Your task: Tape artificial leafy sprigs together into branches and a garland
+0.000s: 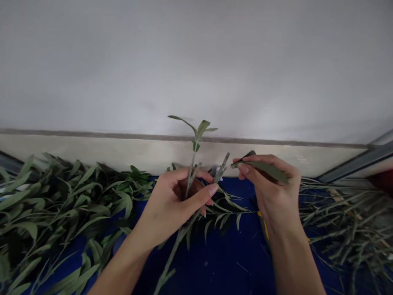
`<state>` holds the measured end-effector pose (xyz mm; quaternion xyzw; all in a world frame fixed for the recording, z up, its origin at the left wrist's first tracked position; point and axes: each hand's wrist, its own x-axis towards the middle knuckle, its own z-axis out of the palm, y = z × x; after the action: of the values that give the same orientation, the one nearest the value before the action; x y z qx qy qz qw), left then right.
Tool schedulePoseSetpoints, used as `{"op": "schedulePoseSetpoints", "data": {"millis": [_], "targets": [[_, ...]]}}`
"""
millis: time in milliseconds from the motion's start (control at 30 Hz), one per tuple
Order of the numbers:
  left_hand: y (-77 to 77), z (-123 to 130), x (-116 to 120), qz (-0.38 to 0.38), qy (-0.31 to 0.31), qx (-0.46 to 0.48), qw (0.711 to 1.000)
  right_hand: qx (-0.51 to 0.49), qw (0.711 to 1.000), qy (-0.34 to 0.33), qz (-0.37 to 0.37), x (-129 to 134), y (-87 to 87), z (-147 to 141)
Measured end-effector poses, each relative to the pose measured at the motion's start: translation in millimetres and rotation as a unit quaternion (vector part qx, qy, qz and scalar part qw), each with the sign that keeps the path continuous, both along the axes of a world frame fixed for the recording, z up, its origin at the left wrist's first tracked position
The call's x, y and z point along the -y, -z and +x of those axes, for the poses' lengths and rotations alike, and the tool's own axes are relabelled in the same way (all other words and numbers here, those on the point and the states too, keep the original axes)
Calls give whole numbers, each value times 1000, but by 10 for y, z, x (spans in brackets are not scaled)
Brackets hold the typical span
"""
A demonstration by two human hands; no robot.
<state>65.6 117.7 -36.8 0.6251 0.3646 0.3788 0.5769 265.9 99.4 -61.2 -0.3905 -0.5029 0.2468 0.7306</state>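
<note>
Far left: pile of leafy branches (82,200) on the blue tabletop (227,262), running up to the pale wall (196,61) behind. Left hand (178,205) is next, thumb and fingers closed around a forked stem (173,254). Stem slants up from the bottom edge through the grip. Thumb lies across it, pointing right. Above the grip one thin shoot stands near upright with a small leaf cluster (201,129) at its tip, in front of the wall; a thicker bare stub (223,162) leans up and to the right, toward the other hand. Beneath and right of the left hand, a narrow-leaved sprig (229,213) lies on the tabletop. Right hand (270,180) is raised, apart from the stem, thumb and index pinching a long green leaf (272,170) that runs back over the palm side. Dark piece (250,154) at the index looks like another leaf, too dim to be sure. Yellow-edged item (263,227) sits beside the right wrist, partly hidden by it. Far right: tangle of mostly bare stems (350,233) beside a metal frame bar (353,162).
</note>
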Motion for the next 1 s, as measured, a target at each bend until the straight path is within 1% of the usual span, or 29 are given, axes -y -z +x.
{"op": "schedulePoseSetpoints", "data": {"millis": [100, 200, 433, 600, 733, 867, 1000], "targets": [[-20, 6, 10, -2, 3, -15, 1000, -5, 999, -11, -30, -26, 13, 25], [-42, 11, 23, -3, 2, -21, 1000, -12, 999, -30, -30, -37, 20, 38], [-56, 19, 28, 1, 5, -32, 999, -38, 996, -42, -68, 19, -42, -17], [-52, 20, 31, 7, 7, -33, 999, -42, 995, -57, -64, 15, -39, -11], [-56, 8, 35, 1, 12, -36, 999, -14, 996, -68, -57, -11, -13, 44], [-62, -8, 31, -9, 22, -46, 999, 12, 994, -80, -69, -12, -17, 96], [-56, -8, 29, -11, 26, -55, 998, 8, 994, -85, -74, 4, -43, 111]]}}
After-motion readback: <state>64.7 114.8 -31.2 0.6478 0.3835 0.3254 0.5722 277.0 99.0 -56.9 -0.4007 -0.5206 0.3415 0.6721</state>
